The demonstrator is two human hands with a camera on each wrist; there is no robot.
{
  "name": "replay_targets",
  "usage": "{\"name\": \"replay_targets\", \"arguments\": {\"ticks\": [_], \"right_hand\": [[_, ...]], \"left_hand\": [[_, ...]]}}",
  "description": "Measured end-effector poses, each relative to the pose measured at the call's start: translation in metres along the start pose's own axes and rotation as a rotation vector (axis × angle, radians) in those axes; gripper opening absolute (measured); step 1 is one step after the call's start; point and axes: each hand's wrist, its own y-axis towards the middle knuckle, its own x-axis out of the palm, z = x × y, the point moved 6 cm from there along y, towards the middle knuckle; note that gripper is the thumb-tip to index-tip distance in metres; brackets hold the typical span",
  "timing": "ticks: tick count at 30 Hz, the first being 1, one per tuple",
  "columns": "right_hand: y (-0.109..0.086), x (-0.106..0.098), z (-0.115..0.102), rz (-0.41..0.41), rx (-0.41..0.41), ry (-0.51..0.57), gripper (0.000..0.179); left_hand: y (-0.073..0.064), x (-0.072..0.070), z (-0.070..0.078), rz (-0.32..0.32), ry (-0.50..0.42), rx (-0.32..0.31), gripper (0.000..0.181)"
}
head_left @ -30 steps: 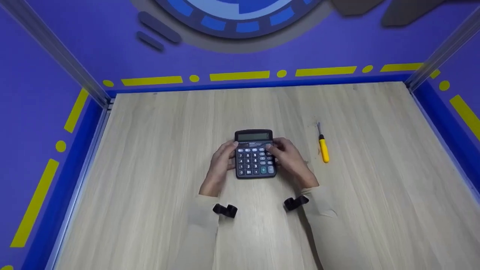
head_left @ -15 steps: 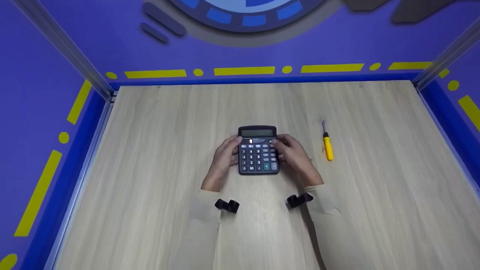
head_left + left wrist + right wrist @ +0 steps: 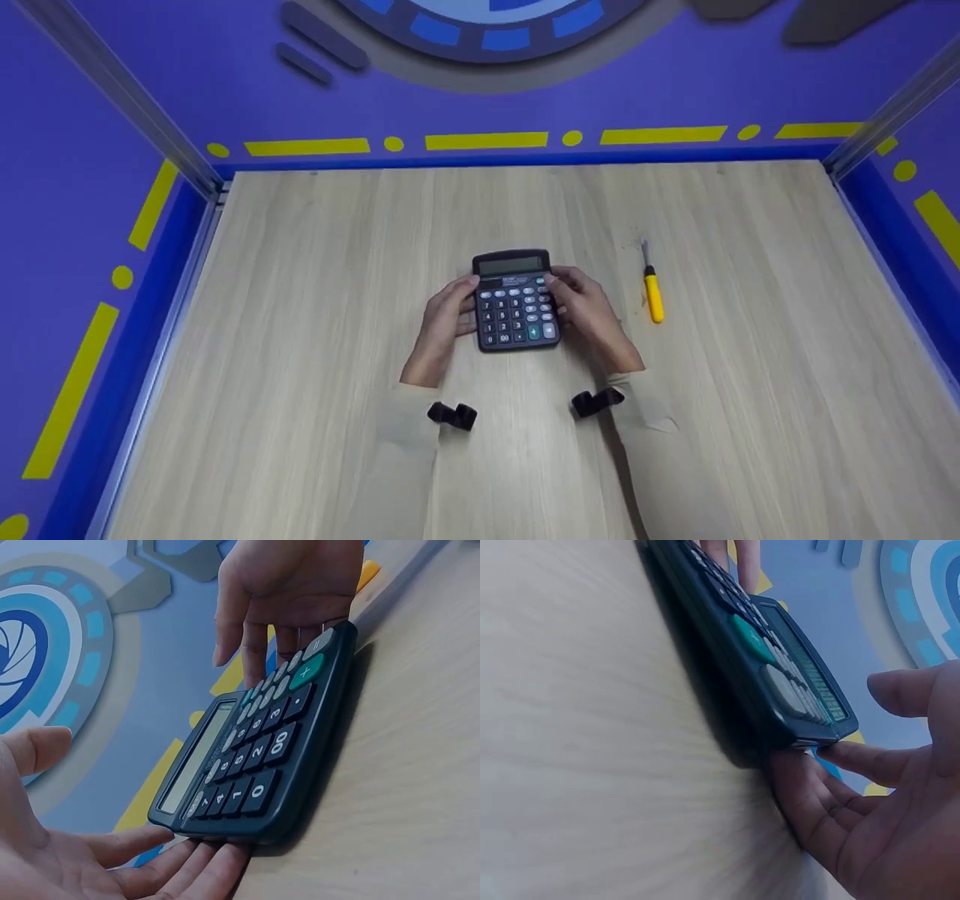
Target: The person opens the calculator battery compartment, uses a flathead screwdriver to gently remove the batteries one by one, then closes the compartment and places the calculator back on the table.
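Note:
In the head view a black desk calculator (image 3: 517,311) lies between both hands at the middle of the table, its display at the far end. My left hand (image 3: 444,315) holds its left side; in the left wrist view the fingers reach under that edge and the thumb (image 3: 41,748) stands up off it. On the opposite side my right hand (image 3: 589,311) holds the right edge, fingers under it, thumb near the teal key at the upper right. The right wrist view shows the calculator's underside (image 3: 705,682) tilted over a shadow on the table.
A screwdriver (image 3: 653,296) with a yellow handle lies right of the right hand, tip pointing away, with small crumbs near its tip. Blue-purple panels (image 3: 480,112) with yellow marks enclose the wooden table (image 3: 315,300) at the back and sides.
The calculator has turned slightly counter-clockwise between the hands. My right thumb has shifted off the upper right keys toward the edge, so the teal key shows. The head view has shifted a little.

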Motion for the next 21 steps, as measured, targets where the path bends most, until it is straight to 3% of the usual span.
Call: {"name": "replay_targets", "arguments": {"ticks": [6, 13, 21], "right_hand": [[0.007, 0.0, 0.001, -0.019, -0.022, 0.018, 0.053], [-0.002, -0.002, 0.016, -0.029, -0.004, -0.006, 0.053], [0.003, -0.001, 0.007, -0.037, -0.011, -0.012, 0.056]], "left_hand": [[0.002, -0.002, 0.002, 0.004, -0.037, 0.013, 0.06], [-0.006, 0.0, -0.018, -0.008, -0.034, -0.013, 0.064], [0.0, 0.001, -0.002, -0.047, -0.022, 0.015, 0.064]]}}
